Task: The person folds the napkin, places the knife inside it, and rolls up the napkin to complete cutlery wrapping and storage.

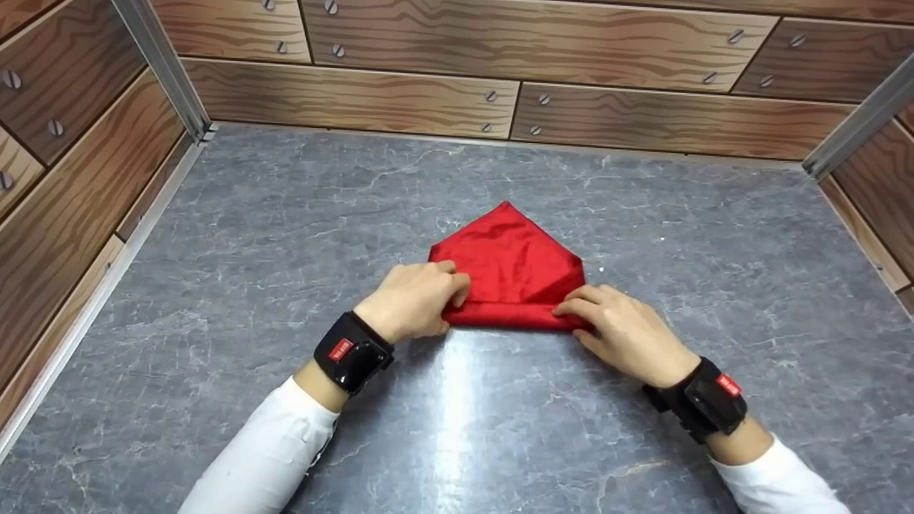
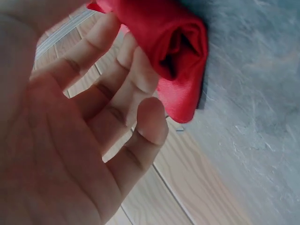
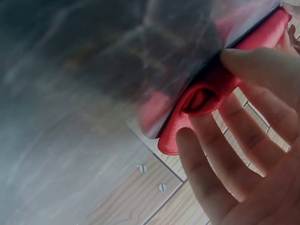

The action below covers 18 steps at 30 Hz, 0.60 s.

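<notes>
A shiny red cloth [image 1: 507,260] lies on the table, its near edge rolled into a tube and its far part flat, coming to a point. My left hand [image 1: 418,300] holds the left end of the roll, thumb on the near side and fingers bent over the top. At the right end, my right hand [image 1: 628,332] grips the roll the same way. The left wrist view shows the open spiral end of the rolled cloth [image 2: 183,51] beside the fingertips. In the right wrist view the roll's other end [image 3: 201,101] sits between thumb and fingers.
The grey marbled tabletop [image 1: 285,214] spreads around the cloth. Wood-patterned panels [image 1: 428,43] with printed screws wall the back and both sides, with metal posts [image 1: 168,71] at the corners. Each wrist wears a black strap [image 1: 353,353].
</notes>
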{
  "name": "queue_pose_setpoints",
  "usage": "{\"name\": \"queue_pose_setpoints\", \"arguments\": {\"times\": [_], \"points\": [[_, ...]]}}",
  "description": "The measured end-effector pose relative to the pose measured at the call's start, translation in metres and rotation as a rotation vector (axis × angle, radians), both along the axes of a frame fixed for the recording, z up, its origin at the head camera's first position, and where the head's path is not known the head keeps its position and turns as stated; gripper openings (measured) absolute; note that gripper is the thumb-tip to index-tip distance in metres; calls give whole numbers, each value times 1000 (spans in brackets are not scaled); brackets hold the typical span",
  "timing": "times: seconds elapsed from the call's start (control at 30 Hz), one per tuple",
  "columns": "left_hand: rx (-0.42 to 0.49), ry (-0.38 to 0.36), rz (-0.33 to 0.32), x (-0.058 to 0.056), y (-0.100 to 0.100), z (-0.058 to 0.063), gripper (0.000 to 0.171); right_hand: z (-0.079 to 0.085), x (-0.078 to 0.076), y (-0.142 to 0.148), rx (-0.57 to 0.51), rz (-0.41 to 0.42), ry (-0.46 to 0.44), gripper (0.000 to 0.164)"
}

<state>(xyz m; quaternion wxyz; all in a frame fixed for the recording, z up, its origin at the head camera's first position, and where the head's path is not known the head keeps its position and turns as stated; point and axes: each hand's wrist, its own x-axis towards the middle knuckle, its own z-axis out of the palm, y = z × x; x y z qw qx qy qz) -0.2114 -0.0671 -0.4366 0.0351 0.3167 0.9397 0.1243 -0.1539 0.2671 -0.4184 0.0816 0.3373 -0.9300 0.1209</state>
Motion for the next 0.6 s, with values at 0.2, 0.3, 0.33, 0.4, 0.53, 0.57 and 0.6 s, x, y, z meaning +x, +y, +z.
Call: {"name": "queue_pose_setpoints", "arguments": {"times": [0.2, 0.3, 0.33, 0.4, 0.53, 0.57, 0.6], "points": [[18, -9, -12, 6, -1, 10, 34, 0, -1, -1, -14, 5, 5, 37], [34, 5, -23, 4, -2, 7, 34, -1, -2, -1, -34, 9, 9, 37], [37, -9, -23, 9, -2, 17, 32, -1, -2, -1, -41, 11, 10, 36], [41, 8, -32, 6, -4, 11, 32, -1, -2, 0, -55, 13, 5, 36], [45, -16, -32, 10, -4, 19, 30, 1, -1, 0, -70, 3, -38, 36], [43, -23, -32, 10, -4, 20, 30, 1, -1, 1, -76, 0, -49, 36], [43, -31, -30, 10, -4, 21, 29, 1, -1, 1, -81, -3, -58, 36]]}}
